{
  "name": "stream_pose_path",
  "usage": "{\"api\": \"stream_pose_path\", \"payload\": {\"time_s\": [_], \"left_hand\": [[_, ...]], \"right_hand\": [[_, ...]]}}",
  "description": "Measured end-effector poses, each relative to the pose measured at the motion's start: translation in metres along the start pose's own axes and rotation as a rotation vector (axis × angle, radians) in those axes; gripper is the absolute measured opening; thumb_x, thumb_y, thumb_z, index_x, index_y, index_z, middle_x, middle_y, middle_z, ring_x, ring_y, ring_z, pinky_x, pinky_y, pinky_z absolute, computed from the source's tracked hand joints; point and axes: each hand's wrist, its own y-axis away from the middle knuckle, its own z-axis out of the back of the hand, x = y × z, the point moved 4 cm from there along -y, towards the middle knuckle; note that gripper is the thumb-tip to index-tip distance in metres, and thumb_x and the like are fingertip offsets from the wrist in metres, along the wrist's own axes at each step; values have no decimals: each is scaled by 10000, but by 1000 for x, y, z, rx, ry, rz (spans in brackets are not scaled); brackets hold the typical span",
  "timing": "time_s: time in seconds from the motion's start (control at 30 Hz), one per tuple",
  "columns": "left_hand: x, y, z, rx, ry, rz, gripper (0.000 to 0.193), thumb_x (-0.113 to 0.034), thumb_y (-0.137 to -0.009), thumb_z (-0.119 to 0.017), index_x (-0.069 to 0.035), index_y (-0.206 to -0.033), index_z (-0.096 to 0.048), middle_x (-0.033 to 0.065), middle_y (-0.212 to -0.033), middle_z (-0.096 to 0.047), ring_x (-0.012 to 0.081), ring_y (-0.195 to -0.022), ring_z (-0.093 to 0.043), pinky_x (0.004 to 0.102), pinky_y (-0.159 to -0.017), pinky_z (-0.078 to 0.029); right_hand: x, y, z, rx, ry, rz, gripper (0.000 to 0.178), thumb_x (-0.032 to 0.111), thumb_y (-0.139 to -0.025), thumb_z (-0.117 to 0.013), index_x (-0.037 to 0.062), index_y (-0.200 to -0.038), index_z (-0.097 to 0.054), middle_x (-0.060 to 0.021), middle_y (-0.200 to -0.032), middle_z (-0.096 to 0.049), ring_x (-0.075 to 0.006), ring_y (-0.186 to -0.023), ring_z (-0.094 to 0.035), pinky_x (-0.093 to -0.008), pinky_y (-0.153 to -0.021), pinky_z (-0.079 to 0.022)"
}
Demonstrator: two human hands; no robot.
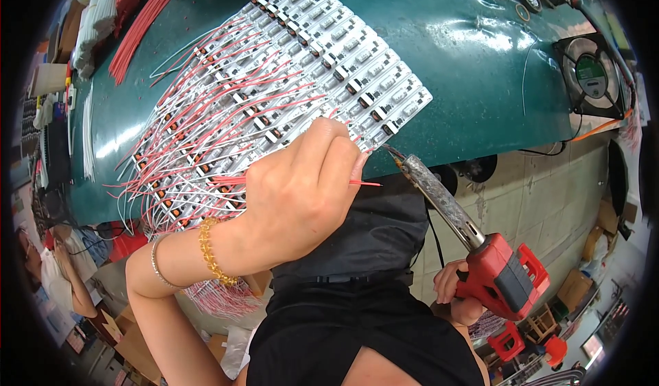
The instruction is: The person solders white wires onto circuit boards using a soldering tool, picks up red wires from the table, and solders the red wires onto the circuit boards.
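Observation:
My left hand point(302, 187) is closed on several thin red wires point(368, 183), and a bare-tipped end pokes out past its fingers. Under and beside that hand lies a panel of small white circuit boards point(353, 46), with many red and white wires fanning out from its left part. The fingertips are close to the panel's near right corner. A red-and-grey soldering gun point(504, 276) is gripped in my right hand point(453, 288), partly hidden behind the handle. Its long metal barrel slants up and left, and the tip is at that corner; whether it touches cannot be made out.
The panel lies on a green work mat point(467, 77). Bundles of red wires point(137, 32) and white wires point(103, 15) lie at the far left. A black square fan point(590, 73) stands at the right edge. Another person's arm point(75, 283) shows at the lower left.

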Motion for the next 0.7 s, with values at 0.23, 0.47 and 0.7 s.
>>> {"api": "stream_pose_path", "payload": {"time_s": [0.23, 0.47, 0.7], "left_hand": [[-1, 2, 0, -4, -23, -2, 148, -80, -740, -637, -23, -759, -501, 67, -777, -510, 167, -578, -561, 269, -446, -424], [-2, -2, 3, -23, 58, -1, 128, -5, -729, -632, -16, -789, -519, 77, -770, -539, 192, -563, -553, 278, -442, -412], [39, 11, 70, -361, 133, 131, 108, -42, -922, -417, -2, -857, -493, 53, -673, -515, 136, -580, -544, 257, -511, -435]], "right_hand": [[-2, 1, -2, -37, -22, -23, 581, 586, -753, -622, 63, -540, -486, -22, -508, -505, -156, -470, -509, -279, -475, -389], [1, -5, -5, -65, -53, 83, 821, 648, -754, -558, -44, -1171, -414, 25, -449, -414, -108, -356, -429, -244, -406, -386], [7, -27, -10, -139, -85, 148, 800, 632, -772, -552, -52, -1155, -394, 18, -448, -406, -116, -348, -422, -244, -395, -384]]}}
